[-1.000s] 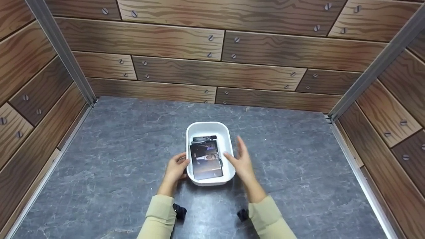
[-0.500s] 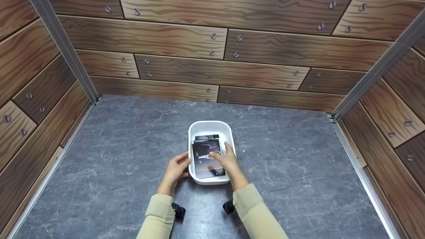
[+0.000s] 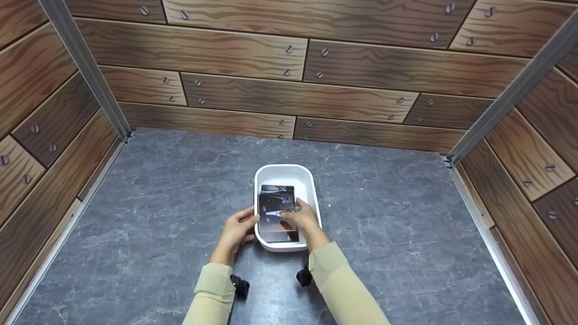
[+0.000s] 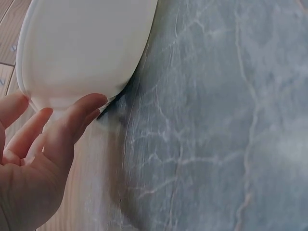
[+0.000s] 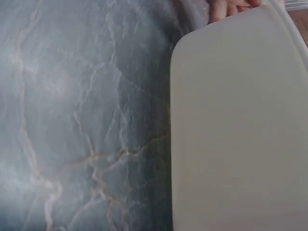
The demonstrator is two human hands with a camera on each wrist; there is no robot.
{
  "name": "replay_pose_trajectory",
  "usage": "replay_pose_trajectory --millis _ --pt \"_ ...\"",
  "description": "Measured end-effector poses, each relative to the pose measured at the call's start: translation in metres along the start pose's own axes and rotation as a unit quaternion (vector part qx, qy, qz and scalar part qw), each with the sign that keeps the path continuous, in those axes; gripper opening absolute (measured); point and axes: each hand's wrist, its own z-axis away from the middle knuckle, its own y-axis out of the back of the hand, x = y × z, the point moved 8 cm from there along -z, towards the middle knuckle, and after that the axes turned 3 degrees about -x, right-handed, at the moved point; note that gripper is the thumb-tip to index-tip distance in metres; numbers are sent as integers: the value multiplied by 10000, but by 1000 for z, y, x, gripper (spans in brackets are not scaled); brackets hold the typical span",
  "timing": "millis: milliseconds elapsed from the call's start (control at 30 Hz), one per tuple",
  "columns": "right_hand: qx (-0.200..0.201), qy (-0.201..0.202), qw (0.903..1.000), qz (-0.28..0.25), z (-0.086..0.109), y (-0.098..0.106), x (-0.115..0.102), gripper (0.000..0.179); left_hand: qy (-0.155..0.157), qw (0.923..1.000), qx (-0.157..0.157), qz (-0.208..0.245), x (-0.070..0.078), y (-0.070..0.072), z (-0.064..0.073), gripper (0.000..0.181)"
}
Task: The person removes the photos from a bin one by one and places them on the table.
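In the head view a white plastic tub point(image 3: 281, 169) with rounded corners sits on the grey floor. Dark glossy printed photos point(image 3: 274, 228) lie stacked in it, one point(image 3: 275, 189) showing past the far edge of the others. My left hand point(image 3: 235, 230) holds the tub's left side, thumb at the rim and fingers against the outer wall, as the left wrist view shows. Inside the tub, my right hand point(image 3: 305, 221) pinches the stack's right edge, thumb on top; its other fingers are partly hidden. The right wrist view shows the tub's outer wall point(image 5: 236, 125) and the left hand's fingertips point(image 5: 226, 8).
Wood-patterned panels point(image 3: 226, 97) stand at the back and on both sides, with grey metal posts point(image 3: 110, 104) in the corners. The marbled floor point(image 3: 397, 216) surrounds the tub. A black wrist camera point(image 3: 241, 286) hangs at each cuff.
My right hand has come from the tub's right rim into the tub and onto the photos. The tilted stack has straightened and shifted slightly left. The left hand has stayed on the tub.
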Motion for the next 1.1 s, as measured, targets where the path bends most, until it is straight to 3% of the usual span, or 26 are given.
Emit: replay_pose_trajectory --millis 67,133,333,433,600,900,1100 --pt "-167 156 9997 -100 -21 -2 22 89 -21 10000 5 12 -1 0 1 47" --pt "-242 213 9994 -97 -22 -5 24 78 -9 10000 39 -4 -4 1 2 47" --pt "-121 87 9982 573 51 -11 -50 61 -39 10000 29 -32 -6 2 3 45" --pt "-59 50 9970 771 67 -10 -66 61 -55 10000 -26 2 -5 1 2 46" --pt "203 -7 9974 691 69 -5 -69 60 -43 10000 -19 -88 -2 0 2 46" --pt "834 544 9881 1173 71 4 -80 58 -153 9999 -13 -30 1 0 1 47" --pt "877 234 9890 1170 70 6 -79 61 -86 9999 7 59 -1 1 -1 47"
